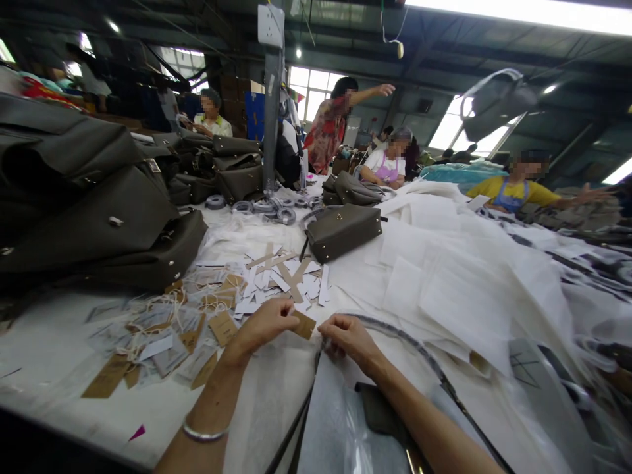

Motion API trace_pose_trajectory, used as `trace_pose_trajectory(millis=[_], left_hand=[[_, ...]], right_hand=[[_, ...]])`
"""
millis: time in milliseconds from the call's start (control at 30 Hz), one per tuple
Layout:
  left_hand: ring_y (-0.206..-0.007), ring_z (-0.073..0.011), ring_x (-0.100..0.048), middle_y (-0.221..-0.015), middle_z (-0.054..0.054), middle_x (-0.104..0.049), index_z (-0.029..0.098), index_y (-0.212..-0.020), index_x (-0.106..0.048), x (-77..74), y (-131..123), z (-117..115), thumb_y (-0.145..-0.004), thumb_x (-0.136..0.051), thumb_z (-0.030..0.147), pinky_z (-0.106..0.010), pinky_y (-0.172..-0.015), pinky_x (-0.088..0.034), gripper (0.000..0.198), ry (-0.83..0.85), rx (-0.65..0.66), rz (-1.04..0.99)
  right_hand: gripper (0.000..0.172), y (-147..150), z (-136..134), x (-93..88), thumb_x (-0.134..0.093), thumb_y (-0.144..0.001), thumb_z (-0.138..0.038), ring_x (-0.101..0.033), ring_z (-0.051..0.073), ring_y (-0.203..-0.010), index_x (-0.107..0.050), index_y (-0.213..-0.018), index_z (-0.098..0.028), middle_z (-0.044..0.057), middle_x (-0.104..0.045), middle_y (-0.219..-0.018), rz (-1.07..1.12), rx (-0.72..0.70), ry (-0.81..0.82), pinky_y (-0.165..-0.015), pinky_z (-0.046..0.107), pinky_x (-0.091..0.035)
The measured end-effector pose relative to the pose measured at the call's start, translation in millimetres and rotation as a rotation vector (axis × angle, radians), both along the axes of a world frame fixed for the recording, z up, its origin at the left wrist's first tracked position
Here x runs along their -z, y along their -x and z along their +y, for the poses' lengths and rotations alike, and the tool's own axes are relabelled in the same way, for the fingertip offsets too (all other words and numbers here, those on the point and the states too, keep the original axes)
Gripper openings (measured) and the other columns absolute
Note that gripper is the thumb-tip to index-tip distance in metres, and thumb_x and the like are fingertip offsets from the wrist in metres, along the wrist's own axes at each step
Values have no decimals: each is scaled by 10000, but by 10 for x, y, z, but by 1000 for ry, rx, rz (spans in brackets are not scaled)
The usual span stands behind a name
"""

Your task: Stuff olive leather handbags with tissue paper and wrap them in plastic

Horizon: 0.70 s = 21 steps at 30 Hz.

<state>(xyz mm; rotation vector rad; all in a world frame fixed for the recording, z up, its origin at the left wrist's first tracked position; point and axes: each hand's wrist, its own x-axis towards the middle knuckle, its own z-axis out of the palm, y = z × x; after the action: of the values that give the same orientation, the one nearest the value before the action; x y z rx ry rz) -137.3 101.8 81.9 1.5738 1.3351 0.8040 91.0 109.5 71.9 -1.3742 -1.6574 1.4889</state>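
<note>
Between the thumb and fingers of my left hand point(279, 316) is a small brown hang tag point(303, 325). My right hand point(348, 334) is closed in a pinch just right of the tag, over the end of a bag's wrapped handle point(395, 329). What its fingertips hold is too small to make out. Below my hands lies a dark bag point(380, 415), partly covered by a pale, shiny sheet point(328, 408) and by my right forearm. Left of my left hand, brown tags with white strings point(222, 327) and clear sachets lie in a loose heap.
Dark bags point(123, 217) are piled at left, and another bag point(345, 232) stands ahead. White and tan paper strips point(289, 276) lie before me. White sheets point(444, 263) spread over the right side. A post point(271, 125) rises behind the table; several people work farther back.
</note>
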Motion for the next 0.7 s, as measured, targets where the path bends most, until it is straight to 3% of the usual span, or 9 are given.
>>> trace_pose_trajectory(millis=[133,233,333,433,567,700], left_hand=[[-602,-132,-416,-638,39,-471,185,-678,-502,-117,98,-40,-658,-545,342,-254,-564,-291,163,31,-28,-86],[-719,-168,-520,-786,-13,-610,168,-800,-598,-233,30,-118,-648,-578,363,-271,-663,-388,248,48,88,-247],[-660,-134,-486,-701,12,-578,168,-722,-566,-268,-98,-170,-641,-640,329,-250,-633,-367,194,143,272,-373],[-609,-112,-486,-620,42,-546,174,-678,-515,-232,-183,-180,-664,-675,280,-231,-599,-353,192,232,350,-328],[-737,-182,-656,-731,-12,-699,186,-769,-522,-172,-191,-177,-673,-701,269,-271,-705,-460,219,296,356,-319],[-669,-193,-673,-692,-24,-695,178,-935,-581,-111,-169,-159,-740,-708,540,-281,-658,-483,430,312,435,-290]], right_hand=[[267,-63,1,-3,-670,-733,-395,-550,104,-505,-681,-893,-181,-7,-646,-699,1,-5,-49,-441,197,-367],[318,-60,-23,33,-695,-745,-368,-601,113,-613,-705,-1025,-219,31,-695,-972,50,-153,-227,-551,228,-457],[231,-29,-23,111,-726,-750,-341,-639,149,-786,-759,-957,-244,49,-672,-1134,-10,-293,-462,-690,261,-491],[141,-23,0,166,-760,-737,-314,-650,160,-811,-783,-860,-250,46,-685,-1093,-84,-280,-497,-699,264,-489],[102,-44,17,121,-762,-719,-228,-661,187,-897,-785,-818,-241,43,-711,-1027,-40,-256,-423,-748,271,-491],[111,-106,-18,-113,-701,-811,-292,-650,172,-757,-759,-817,-198,50,-718,-897,29,-197,-417,-669,275,-506]])
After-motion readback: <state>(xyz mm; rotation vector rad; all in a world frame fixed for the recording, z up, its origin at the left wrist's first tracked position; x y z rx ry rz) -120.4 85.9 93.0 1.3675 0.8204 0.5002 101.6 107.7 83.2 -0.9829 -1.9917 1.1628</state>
